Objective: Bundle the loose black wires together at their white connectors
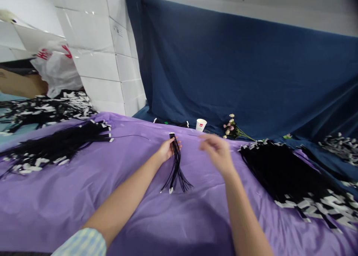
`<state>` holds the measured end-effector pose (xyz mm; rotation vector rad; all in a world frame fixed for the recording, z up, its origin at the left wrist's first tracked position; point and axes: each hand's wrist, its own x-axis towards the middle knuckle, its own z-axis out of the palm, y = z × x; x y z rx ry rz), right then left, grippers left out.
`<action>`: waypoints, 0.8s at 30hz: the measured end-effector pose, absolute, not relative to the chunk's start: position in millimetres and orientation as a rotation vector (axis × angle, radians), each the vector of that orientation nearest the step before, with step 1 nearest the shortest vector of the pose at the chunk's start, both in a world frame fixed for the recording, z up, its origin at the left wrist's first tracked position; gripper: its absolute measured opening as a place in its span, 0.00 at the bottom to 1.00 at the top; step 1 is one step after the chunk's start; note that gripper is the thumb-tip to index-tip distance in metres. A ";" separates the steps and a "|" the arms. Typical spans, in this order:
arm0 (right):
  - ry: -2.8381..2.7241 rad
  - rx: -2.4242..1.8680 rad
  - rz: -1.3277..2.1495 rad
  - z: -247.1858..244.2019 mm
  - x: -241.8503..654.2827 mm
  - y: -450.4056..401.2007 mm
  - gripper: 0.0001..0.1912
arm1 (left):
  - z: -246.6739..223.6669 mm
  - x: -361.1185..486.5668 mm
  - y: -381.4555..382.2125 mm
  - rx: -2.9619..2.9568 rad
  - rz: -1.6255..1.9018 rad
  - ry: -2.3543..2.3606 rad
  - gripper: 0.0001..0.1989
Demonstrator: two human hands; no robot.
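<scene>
Near the middle of the purple cloth (167, 218), my left hand (167, 148) is closed round the top end of a black cable bundle (176, 161). Its thin strands hang down and fan out at the bottom, with one white tip among them. To the right, my right hand (216, 151) is raised apart from the bundle, its fingers bent and blurred by motion; whether it holds anything cannot be made out.
Black cable piles with white ends lie left (64, 140) and right (291, 174), with another pile (50, 108) at far left. A paper cup (200, 125) and artificial flowers (232, 127) stand behind, before a blue curtain (223, 62). White boxes (95, 62) rise back left.
</scene>
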<state>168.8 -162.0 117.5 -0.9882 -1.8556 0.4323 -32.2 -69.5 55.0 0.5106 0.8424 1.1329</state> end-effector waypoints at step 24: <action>-2.121 -0.956 0.888 85.3 171.8 -195.2 0.11 | 53.5 -38.5 -75.0 0.314 1.370 0.911 0.18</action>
